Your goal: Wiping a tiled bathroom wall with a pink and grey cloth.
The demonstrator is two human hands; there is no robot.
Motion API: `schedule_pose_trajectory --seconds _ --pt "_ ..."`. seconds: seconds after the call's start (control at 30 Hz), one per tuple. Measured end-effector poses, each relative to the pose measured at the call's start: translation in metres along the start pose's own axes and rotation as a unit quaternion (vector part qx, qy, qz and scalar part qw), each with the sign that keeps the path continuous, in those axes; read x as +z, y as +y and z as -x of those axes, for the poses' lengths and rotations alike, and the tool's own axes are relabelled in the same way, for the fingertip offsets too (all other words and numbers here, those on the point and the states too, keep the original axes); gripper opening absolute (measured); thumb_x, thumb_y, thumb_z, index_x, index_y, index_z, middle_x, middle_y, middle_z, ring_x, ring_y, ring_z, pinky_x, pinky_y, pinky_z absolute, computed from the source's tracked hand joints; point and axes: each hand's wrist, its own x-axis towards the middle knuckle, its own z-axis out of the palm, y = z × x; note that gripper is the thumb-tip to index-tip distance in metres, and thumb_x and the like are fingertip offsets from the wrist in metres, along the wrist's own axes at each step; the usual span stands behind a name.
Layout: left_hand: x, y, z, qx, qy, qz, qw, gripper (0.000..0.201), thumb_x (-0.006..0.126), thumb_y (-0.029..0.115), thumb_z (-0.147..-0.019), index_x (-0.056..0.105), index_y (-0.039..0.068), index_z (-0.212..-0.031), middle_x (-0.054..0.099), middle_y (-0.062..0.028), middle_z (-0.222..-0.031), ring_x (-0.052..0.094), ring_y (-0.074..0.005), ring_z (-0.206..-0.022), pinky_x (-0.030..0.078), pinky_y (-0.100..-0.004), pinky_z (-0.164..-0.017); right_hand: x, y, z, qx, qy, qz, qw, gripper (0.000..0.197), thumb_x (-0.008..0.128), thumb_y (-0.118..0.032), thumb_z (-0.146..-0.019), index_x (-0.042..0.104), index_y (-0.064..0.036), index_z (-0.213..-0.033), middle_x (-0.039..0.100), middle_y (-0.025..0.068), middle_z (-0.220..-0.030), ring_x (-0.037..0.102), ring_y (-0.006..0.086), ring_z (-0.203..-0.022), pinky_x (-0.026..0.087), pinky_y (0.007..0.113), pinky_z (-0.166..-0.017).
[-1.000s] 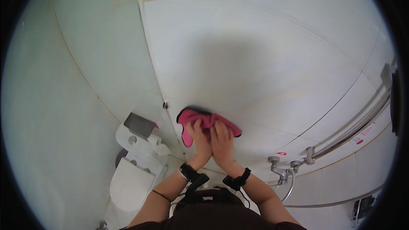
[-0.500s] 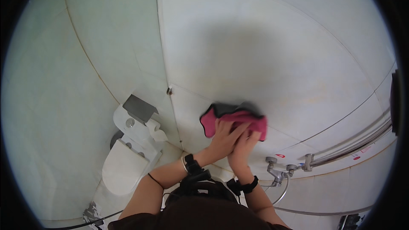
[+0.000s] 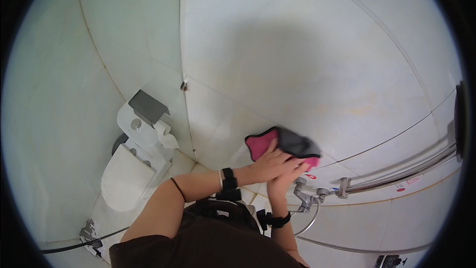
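A pink and grey cleaning cloth (image 3: pixel 296 143) with black edging is pressed against the pale tiled wall (image 3: pixel 267 104), its grey side folded over the pink. My left hand (image 3: pixel 270 166) reaches across and bears on the lower part of the cloth with its fingers. Beside it, partly under the left fingers, my right hand (image 3: pixel 286 176) holds the cloth's lower right. The two hands touch and overlap, so some fingertips and the grip itself are partly hidden. Dark straps are around both wrists.
Low on the left stand a white toilet (image 3: pixel 127 177) and a grey box (image 3: pixel 148 106) with a toilet paper roll (image 3: pixel 165 134). Close to my right hand is a shower mixer tap (image 3: pixel 305 197) with a hose. A metal rail (image 3: pixel 396 173) runs along the right. Faint yellowish stains mark the wall.
Both hands and the cloth have moved a little to the right along the wall, nearer the tap. More of the cloth's grey side shows. The whole view has shifted.
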Motion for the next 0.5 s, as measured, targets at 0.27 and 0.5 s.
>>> schedule_pose_trajectory --seconds 0.27,0.5 --pt "-0.002 0.056 -0.088 0.018 0.095 -0.02 0.995 0.039 0.064 0.027 -0.082 0.063 0.021 -0.121 0.052 -0.0088 -0.121 0.046 -0.0342 -0.116 0.034 -0.0614 -0.103 -0.045 -0.01 -0.04 0.017 0.152 0.1 0.983 0.066 0.063 -0.024 -0.09 0.029 0.0047 -0.138 0.035 0.0242 -0.129 0.037 0.0357 -0.12 0.032 0.046 -0.102" --pt "0.041 0.037 -0.023 0.054 0.081 -0.05 0.994 0.035 0.058 0.025 -0.085 0.063 0.024 -0.119 0.057 -0.0072 -0.122 0.049 -0.0291 -0.117 0.035 -0.0559 -0.103 -0.021 0.022 0.002 0.243 0.095 -0.342 0.903 0.083 0.065 -0.017 -0.087 0.013 0.0043 -0.148 0.019 0.0291 -0.147 0.025 0.041 -0.135 0.02 0.048 -0.112"
